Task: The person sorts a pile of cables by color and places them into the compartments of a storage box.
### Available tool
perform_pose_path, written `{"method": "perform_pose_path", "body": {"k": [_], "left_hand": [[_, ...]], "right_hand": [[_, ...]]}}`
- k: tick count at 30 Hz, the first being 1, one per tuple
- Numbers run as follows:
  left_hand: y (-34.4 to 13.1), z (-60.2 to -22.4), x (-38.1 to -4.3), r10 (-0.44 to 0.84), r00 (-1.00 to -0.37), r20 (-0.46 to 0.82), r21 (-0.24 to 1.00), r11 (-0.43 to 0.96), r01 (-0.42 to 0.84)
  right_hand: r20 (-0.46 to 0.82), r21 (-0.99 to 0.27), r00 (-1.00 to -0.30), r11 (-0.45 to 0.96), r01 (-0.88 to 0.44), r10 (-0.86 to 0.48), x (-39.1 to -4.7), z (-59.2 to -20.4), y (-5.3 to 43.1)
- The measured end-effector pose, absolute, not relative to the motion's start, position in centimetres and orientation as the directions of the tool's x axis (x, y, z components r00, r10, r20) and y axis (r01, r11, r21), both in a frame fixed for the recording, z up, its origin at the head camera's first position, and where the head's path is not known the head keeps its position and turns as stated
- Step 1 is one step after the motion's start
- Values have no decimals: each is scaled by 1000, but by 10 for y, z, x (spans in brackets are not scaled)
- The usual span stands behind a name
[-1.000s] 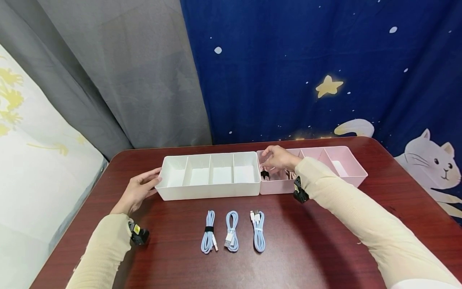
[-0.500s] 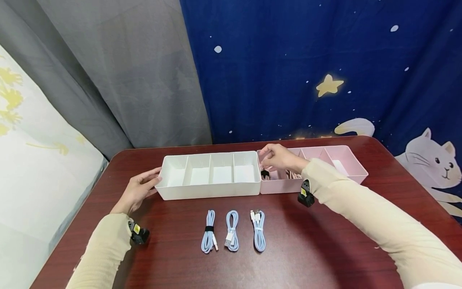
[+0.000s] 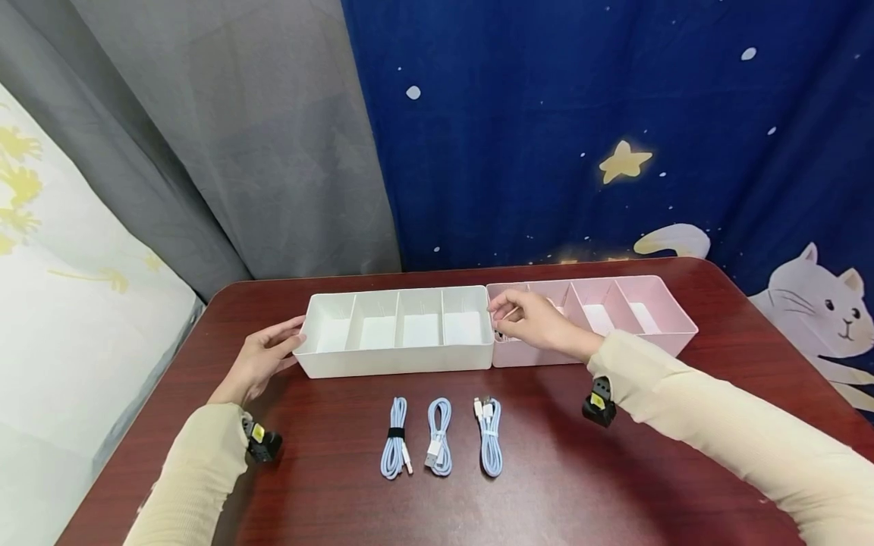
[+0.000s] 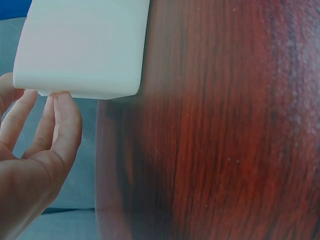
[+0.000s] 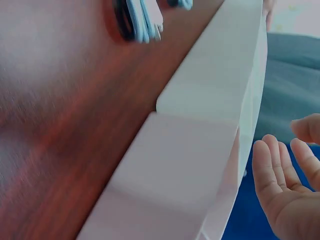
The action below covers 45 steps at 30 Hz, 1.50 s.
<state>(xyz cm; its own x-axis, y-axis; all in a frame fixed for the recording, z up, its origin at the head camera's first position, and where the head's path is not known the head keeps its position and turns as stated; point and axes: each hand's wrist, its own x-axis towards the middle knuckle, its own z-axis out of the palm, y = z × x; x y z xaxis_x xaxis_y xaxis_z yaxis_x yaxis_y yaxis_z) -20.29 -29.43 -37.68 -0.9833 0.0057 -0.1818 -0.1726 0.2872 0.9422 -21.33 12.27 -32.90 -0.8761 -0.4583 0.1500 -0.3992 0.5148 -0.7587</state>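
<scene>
In the head view a white divided box [image 3: 403, 362] stands end to end with a pink divided box [image 3: 546, 358]. My left hand [image 3: 258, 362] rests its fingertips against the white box's left end; the left wrist view shows fairly straight fingers [image 4: 70, 122] there. Over the pink box's leftmost compartment is my right hand [image 3: 536, 322], loosely bent. The right wrist view shows that hand's thumb and fingers [image 5: 267, 170] apart, with nothing between them. Beneath it, a small dark part of the compartment's contents shows; the rest is hidden.
Three coiled light-blue cables lie in front of the boxes: one with a black strap [image 3: 391, 461], a middle one [image 3: 440, 413] and a right one [image 3: 490, 453]. The brown table [image 3: 437, 516] ends at curtains [image 3: 287, 152] behind the boxes.
My right hand has come up and slightly nearer from inside the pink box, its forearm shifting right and down. Pink cables seen there earlier are now mostly covered. The left hand stays put.
</scene>
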Motion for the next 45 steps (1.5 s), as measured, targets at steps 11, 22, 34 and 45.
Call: {"method": "perform_pose_path", "body": {"k": [11,22,34,45], "left_hand": [[-294,-378,-201,11,-984,-176,945,283,-165],[-296,-376,-202,12,-984,-178,941,294,-167],[-293,-377,-203,1,-985,-174,942,293,-166],[-293,-377,-203,-3,-986,-169,935,317,-161]], "right_hand": [[170,-833,-815,361,-419,-555,-185,-340,120],[81,-887,-817,332,-320,-570,-165,-365,129],[-3,-888,-792,366,-279,-611,-147,-389,135],[-46,-944,-795,287,-164,-605,-140,-398,132]]}}
